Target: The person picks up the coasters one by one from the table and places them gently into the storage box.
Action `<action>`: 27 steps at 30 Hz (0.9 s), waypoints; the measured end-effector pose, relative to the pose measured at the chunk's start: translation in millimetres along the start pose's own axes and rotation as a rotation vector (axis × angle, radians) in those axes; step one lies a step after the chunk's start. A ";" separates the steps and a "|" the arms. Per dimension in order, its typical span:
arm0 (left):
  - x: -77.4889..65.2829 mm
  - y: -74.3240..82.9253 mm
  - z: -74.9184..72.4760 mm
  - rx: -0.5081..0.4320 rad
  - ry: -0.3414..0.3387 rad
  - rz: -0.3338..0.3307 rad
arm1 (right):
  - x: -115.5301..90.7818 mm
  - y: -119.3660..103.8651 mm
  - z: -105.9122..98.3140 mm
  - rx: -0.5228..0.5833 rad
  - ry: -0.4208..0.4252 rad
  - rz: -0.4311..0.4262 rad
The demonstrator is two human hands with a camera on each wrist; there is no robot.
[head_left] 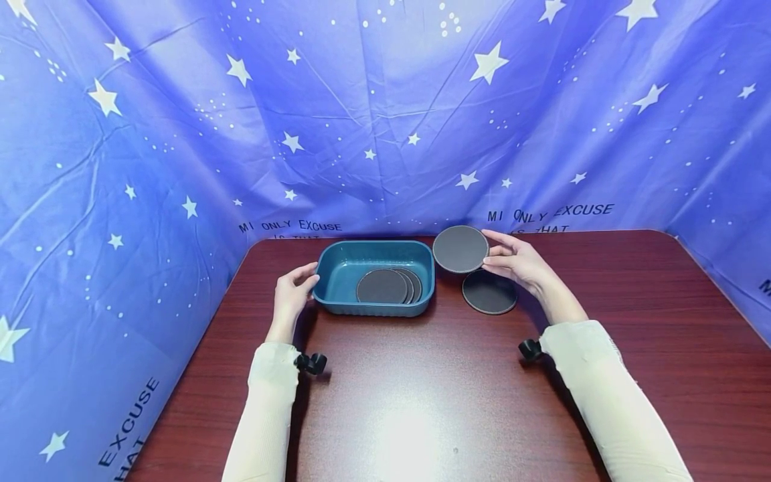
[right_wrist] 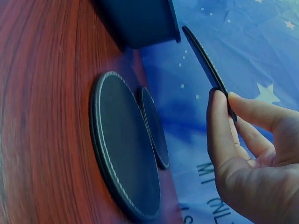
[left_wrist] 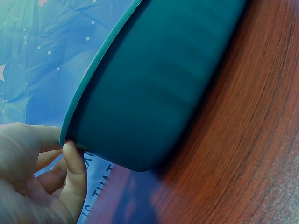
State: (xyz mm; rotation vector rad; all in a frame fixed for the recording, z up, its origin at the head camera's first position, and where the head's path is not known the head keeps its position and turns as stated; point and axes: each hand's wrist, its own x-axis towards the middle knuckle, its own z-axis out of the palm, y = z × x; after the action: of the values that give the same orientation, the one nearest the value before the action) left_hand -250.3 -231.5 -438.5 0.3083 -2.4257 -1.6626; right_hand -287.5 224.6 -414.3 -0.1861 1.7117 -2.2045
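Observation:
A teal rectangular plastic bin stands toward the back of the table. My left hand pinches its left rim, thumb and fingers on either side of the rim in the left wrist view. Inside lie overlapping round black coasters toward the right. Between thumb and fingers, my right hand holds another black coaster by its edge, raised just right of the bin. Below it, a stitched coaster rests on the table; a second one shows behind it in the right wrist view.
The dark red wood-grain table has a bright glare patch at the front. A blue star-printed curtain hangs close behind the bin and along the sides. Black clamps are worn at both wrists.

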 end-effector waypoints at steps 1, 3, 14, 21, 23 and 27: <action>0.1 -0.1 0.1 -0.001 0.000 0.000 | 1.1 0.4 2.3 0.003 -0.003 0.001; 0.2 -0.2 0.3 0.000 0.001 0.001 | 3.6 1.1 6.8 0.009 -0.010 0.004; 0.5 -0.5 -0.1 0.003 0.003 -0.003 | 19.9 7.9 37.9 -0.069 -0.053 -0.001; -0.5 -0.2 0.4 -0.008 -0.003 -0.025 | 29.5 12.3 60.9 -0.158 -0.071 0.008; -0.6 0.0 0.4 -0.010 -0.003 -0.027 | 32.1 13.2 66.5 -0.185 -0.073 0.008; -0.5 0.4 0.3 -0.016 -0.003 -0.018 | 35.2 13.2 76.5 -0.243 -0.076 -0.004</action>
State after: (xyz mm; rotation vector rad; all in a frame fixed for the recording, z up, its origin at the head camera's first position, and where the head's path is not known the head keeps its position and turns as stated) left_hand -249.9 -231.0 -438.3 0.3266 -2.4180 -1.6906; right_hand -294.3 139.7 -410.4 -0.3279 1.9331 -1.9604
